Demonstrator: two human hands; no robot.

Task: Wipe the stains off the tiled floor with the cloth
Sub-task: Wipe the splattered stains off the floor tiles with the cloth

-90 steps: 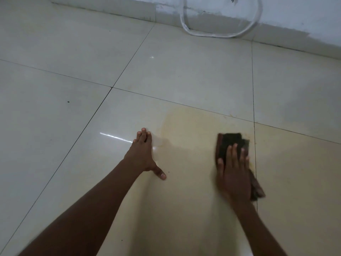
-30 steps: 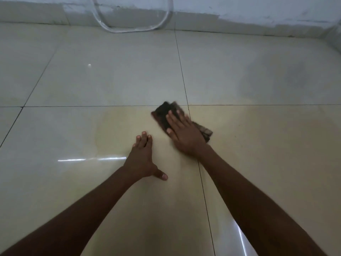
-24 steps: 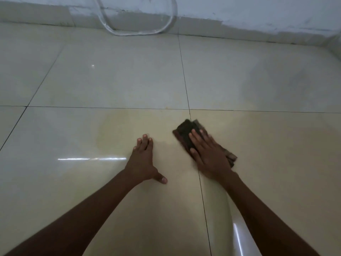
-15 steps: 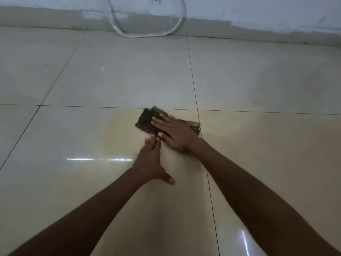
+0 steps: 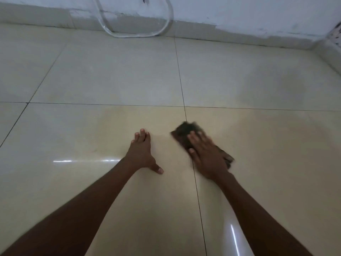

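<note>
A clear hose (image 5: 136,34) is looping by the far wall (image 5: 239,13). The left hand (image 5: 142,154) is lying spread, flat on the tiled floor (image 5: 110,74); the right hand (image 5: 206,156) is pressing open-palmed on the dark cloth (image 5: 184,133), which is lying across the grout line just right of it.

Two hands (image 5: 142,154), one cloth (image 5: 182,133), one hose loop (image 5: 136,35), on the tiled floor (image 5: 110,74).

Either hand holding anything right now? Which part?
The right hand presses flat on the middle of the dark cloth, both ends sticking out; no closed grasp. The left hand rests empty on the tiled floor.
</note>
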